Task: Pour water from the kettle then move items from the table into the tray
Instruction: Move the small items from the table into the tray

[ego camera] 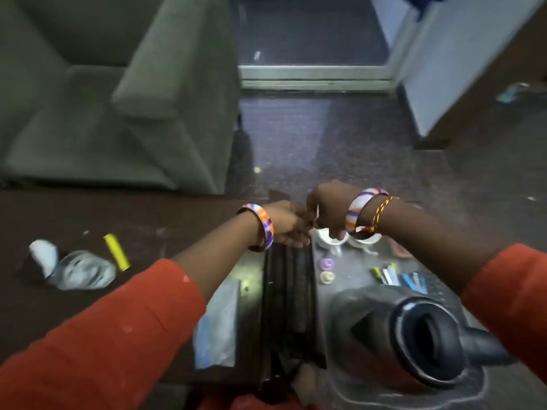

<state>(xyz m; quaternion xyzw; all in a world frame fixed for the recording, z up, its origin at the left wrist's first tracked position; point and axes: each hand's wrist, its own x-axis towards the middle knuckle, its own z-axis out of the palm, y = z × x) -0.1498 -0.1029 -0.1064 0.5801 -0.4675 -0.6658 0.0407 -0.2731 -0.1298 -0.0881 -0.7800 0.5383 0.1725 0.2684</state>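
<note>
The black kettle [426, 332] stands at the near right on the dark tray [352, 270], its lid towards me. Two white cups [328, 238] sit at the tray's far end, with two small creamer pods [325, 270] and several sachets [399, 276] nearer. My left hand [284, 226] and my right hand [328, 211] meet just above the cups. The right fingers pinch a small white item [316, 216]; motion blur hides what it is. The left fingers curl against it, their grip unclear.
A black ribbed block [290, 297] runs down the tray's middle, with a clear plastic bag [219, 321] to its left. On the brown table lie a yellow tube [117, 251] and a crumpled clear bottle [77, 269]. A grey armchair [118, 93] stands beyond.
</note>
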